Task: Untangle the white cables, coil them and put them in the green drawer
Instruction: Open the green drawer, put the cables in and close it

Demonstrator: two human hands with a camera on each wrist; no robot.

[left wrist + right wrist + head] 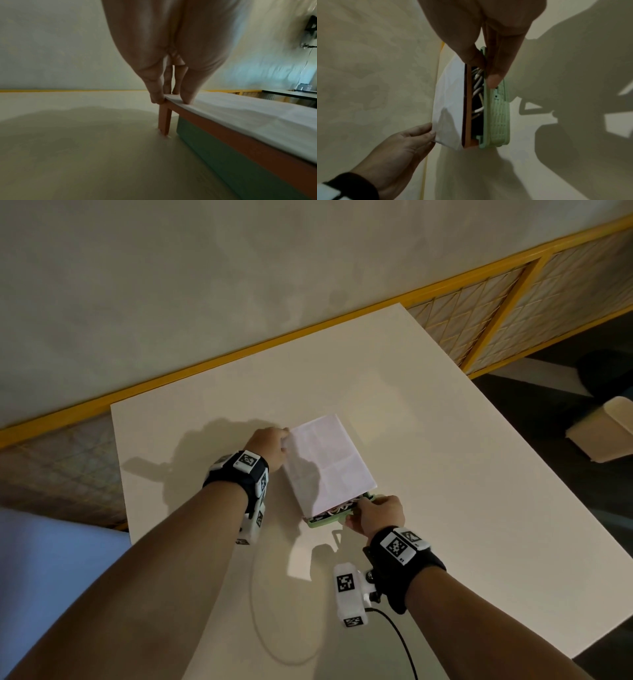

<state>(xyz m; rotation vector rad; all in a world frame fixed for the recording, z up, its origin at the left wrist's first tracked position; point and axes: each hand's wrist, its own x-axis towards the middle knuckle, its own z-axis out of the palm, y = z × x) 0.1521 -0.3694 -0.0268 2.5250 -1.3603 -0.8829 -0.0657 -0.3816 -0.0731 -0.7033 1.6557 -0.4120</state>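
Near the centre of the head view, a small drawer unit (329,460) is sitting on the white table (445,474), its top covered by white paper. The green drawer (325,519) is standing slightly open at the unit's lower end, with the white cables (477,94) lying coiled inside. The right hand (378,513) is gripping the drawer front, thumb and fingers pinching it. The left hand (269,446) is bracing the unit's upper-left corner, its straight fingertips (157,99) pressing the edge.
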